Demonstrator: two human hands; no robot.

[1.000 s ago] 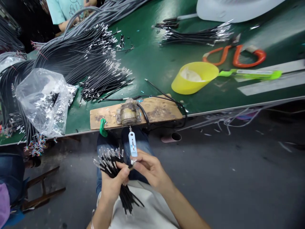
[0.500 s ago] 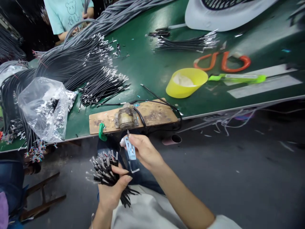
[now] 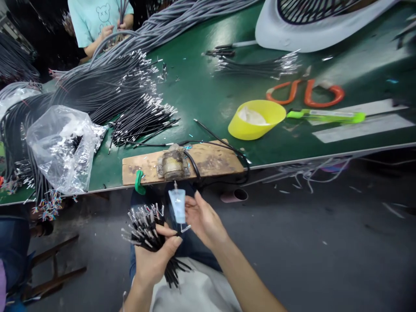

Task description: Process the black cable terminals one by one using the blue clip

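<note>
Hands below table edge (image 3: 292,154), left (image 3: 156,260) gripping wire bundle (image 3: 146,227), right (image 3: 203,219) fingers spread beside tube (image 3: 178,206), bare floor (image 3: 325,238) rightward.

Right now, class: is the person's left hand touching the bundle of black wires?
Touching. The head view shows the left hand wrapped around the bundle of black wires, with the thumb pressed across it and the wire tips fanning out above the fist.

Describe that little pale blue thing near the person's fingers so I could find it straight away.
Start at the worn wooden board clamped to the near edge of the green table. Just below its rusty metal block hangs a small, flat, translucent pale blue plastic tag, touched by the right hand. Unlike the bundle of black wires in the left hand, it is light-coloured and single.
</note>
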